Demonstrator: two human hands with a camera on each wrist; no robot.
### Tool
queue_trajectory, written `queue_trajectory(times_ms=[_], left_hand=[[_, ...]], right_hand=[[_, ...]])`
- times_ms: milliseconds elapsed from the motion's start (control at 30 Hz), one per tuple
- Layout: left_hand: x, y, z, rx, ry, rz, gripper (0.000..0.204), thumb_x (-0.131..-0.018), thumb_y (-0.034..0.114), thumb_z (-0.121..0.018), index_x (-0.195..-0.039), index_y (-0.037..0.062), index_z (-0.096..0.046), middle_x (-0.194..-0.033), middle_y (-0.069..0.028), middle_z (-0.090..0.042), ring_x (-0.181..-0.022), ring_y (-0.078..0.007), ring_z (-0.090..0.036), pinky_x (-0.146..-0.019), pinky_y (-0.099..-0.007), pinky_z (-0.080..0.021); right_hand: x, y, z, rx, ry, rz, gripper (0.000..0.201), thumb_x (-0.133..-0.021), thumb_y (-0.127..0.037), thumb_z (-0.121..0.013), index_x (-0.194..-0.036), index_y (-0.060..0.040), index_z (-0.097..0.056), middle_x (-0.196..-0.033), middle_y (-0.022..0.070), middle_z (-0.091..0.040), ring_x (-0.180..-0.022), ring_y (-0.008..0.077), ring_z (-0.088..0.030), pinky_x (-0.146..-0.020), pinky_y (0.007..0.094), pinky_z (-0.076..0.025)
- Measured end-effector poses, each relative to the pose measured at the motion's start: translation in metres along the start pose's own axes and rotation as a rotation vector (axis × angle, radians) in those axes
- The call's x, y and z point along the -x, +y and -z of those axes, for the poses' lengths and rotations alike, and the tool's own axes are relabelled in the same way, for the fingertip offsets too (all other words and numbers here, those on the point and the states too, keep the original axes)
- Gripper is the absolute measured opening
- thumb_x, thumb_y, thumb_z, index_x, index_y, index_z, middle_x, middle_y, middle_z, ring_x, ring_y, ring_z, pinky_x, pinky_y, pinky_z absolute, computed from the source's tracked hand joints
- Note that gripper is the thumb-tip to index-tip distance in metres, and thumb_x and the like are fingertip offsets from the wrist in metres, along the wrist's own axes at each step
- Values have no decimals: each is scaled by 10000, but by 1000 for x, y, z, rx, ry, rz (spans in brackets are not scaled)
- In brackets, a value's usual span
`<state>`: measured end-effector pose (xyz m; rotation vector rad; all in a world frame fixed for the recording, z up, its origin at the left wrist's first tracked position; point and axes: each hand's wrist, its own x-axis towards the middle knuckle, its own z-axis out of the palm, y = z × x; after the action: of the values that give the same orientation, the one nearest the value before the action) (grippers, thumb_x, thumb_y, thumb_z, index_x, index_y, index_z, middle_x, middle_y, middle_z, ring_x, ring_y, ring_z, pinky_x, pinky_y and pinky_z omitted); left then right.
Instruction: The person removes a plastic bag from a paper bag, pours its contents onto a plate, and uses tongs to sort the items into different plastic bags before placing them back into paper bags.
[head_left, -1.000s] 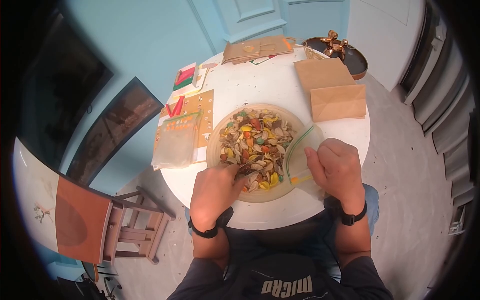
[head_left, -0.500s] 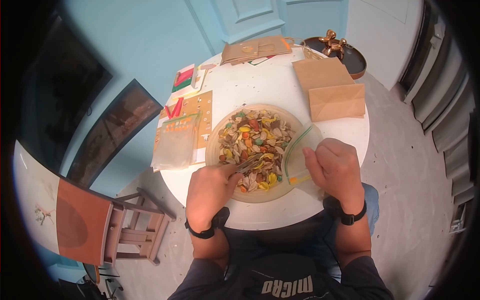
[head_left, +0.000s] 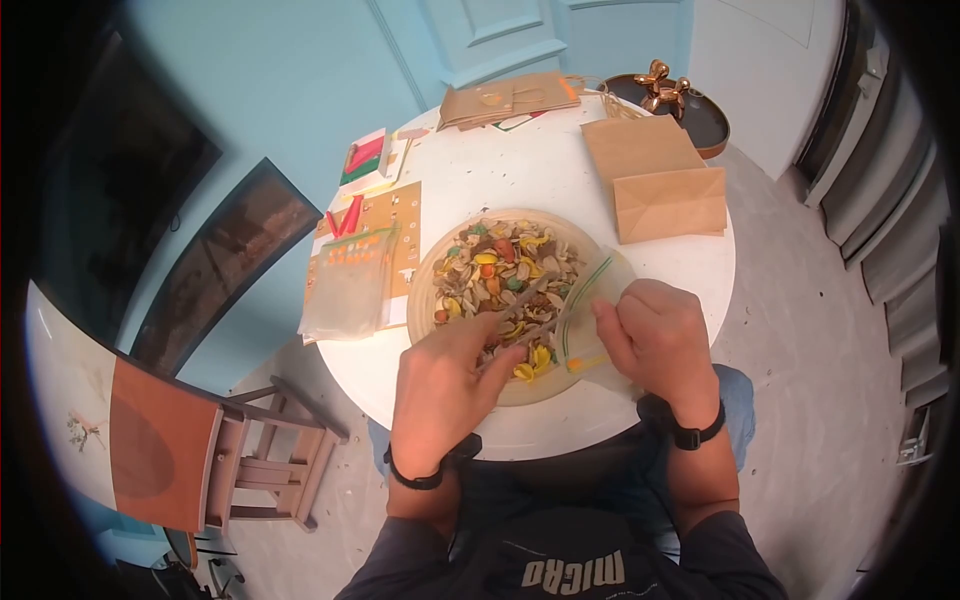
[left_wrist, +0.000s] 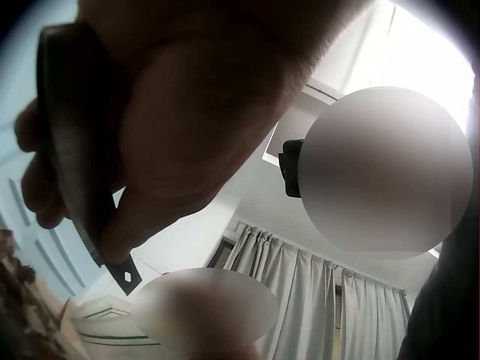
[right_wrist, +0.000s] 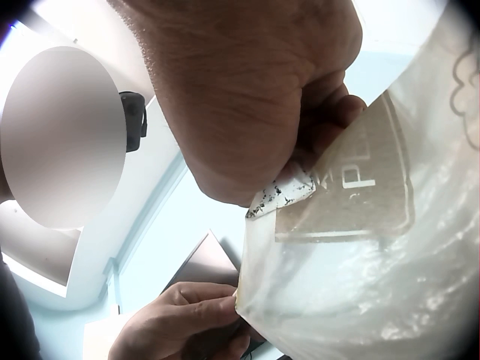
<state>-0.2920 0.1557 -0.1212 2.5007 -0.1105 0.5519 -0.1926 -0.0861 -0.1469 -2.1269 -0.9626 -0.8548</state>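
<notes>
In the head view my left hand (head_left: pixel 450 385) grips a pair of metal tongs (left_wrist: pixel 71 127) between thumb and fingers. Their two arms stand apart over the dried potpourri (head_left: pixel 490 265), with the tips close to the bag's mouth. Brown, yellow, orange and green pieces fill a round, pale dish (head_left: pixel 428 290). At the dish's right edge my right hand (head_left: pixel 660 340) pinches a clear zip bag (right_wrist: pixel 337 285) with a green seal strip, tilting its mouth toward the potpourri. The right wrist view shows a printed beige patch on the bag. Whether the tongs hold a piece, I cannot tell.
Brown paper bags lie at the right (head_left: pixel 668 200) and the back (head_left: pixel 510 98) of the round white table (head_left: pixel 480 165). On the left are another zip bag (head_left: pixel 345 290), red items (head_left: pixel 347 217) and a small box (head_left: pixel 365 160). A wooden stool (head_left: pixel 275 455) stands beyond the table's left side.
My left hand has moved right, bringing the tongs from the lower part of the potpourri toward the zip bag's mouth. My right hand and the bag have shifted slightly left.
</notes>
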Motion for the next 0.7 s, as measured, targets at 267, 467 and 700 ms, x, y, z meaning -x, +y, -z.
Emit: queue_trajectory(times_ms=[267, 467, 700], left_hand=[[11, -16, 32, -219, -254, 82, 331, -892, 261, -894, -1124, 37, -821, -922, -162, -791, -824, -387, -773, -726, -475, -604], [21, -13, 24, -278, -360, -14, 341, -876, 272, -910, -1104, 35, -817, -914, -159, -791, -787, -383, -772, -711, -475, -606], [22, -14, 16, -439, -289, 99, 342, -881, 278, -906, -1074, 16, -804, -897, -169, -786, -839, -403, -776, -748, -492, -609]], right_hand=[[1, 10, 6, 32, 39, -11, 397, -932, -96, -857, -675, -63, -556, -639, 91, -514, -553, 302, -556, -505, 437, -445], [1, 9, 3, 21, 39, -12, 399, -938, -92, -853, -673, -59, -556, -638, 92, -515, -548, 303, -555, -505, 435, -444], [0, 7, 2, 33, 34, -3, 398, -946, -95, -852, -671, -60, -567, -635, 91, -516, -542, 295, -556, -505, 432, -448]])
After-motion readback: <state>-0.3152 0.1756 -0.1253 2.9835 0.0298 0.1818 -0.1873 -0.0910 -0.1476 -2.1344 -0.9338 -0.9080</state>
